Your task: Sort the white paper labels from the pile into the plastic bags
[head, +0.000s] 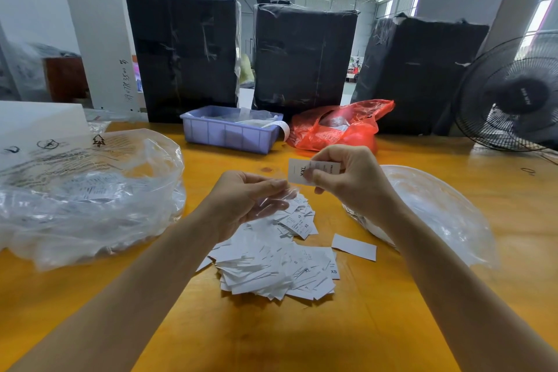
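A pile of white paper labels (pixel 271 257) lies on the yellow table (pixel 362 326) in front of me. My right hand (pixel 344 178) pinches a label marked XXL (pixel 297 170) above the pile. My left hand (pixel 244 199) hovers over the pile's far side, fingers curled round a small clear plastic bag (pixel 280 199). A large clear plastic bag (pixel 90 190) holding labels sits at the left. Another clear bag (pixel 434 214) lies at the right.
A purple bin (pixel 229 131) and a red plastic bag (pixel 338 127) stand behind the pile. Three black wrapped boxes (pixel 302 54) line the table's far edge. A black fan (pixel 513 93) is at the right. One loose label (pixel 354 246) lies right of the pile.
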A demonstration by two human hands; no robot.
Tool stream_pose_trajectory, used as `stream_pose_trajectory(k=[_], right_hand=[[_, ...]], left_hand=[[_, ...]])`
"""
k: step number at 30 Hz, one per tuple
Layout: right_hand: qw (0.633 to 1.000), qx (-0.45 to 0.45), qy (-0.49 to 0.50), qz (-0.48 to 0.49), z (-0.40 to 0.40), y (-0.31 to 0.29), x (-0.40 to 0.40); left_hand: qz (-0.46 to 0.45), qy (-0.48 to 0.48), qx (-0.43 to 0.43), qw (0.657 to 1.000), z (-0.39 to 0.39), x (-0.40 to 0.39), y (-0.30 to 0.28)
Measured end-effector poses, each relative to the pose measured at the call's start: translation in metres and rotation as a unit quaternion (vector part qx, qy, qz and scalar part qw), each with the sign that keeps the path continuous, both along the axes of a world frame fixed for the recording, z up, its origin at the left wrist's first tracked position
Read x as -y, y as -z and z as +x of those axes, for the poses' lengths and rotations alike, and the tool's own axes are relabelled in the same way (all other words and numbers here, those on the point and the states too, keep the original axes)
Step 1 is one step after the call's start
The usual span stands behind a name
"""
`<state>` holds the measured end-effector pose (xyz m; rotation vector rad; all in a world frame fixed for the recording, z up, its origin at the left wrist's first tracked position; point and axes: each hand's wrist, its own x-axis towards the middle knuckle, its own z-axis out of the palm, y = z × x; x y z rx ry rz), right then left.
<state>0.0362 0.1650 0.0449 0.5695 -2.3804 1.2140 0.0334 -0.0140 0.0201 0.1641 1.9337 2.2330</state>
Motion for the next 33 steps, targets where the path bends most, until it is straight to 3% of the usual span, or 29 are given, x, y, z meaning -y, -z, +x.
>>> stream_pose_trajectory(k=[18, 26, 33], right_hand=[[1.000, 0.013, -0.005, 0.015, 0.001, 0.002, 0.001], [0.984, 0.168, -0.064, 0.016, 0.003, 0.001, 0.002], [0.950, 0.240, -0.106, 0.166, 0.005, 0.004, 0.000]], left_hand=[[-0.006, -0.004, 0.005, 1.000, -0.001, 0.000, -0.001], [-0.019, -0.009, -0.008, 1.000, 0.001, -0.002, 0.001], [-0.041, 0.018, -0.036, 0.998, 0.003, -0.009, 0.010]])
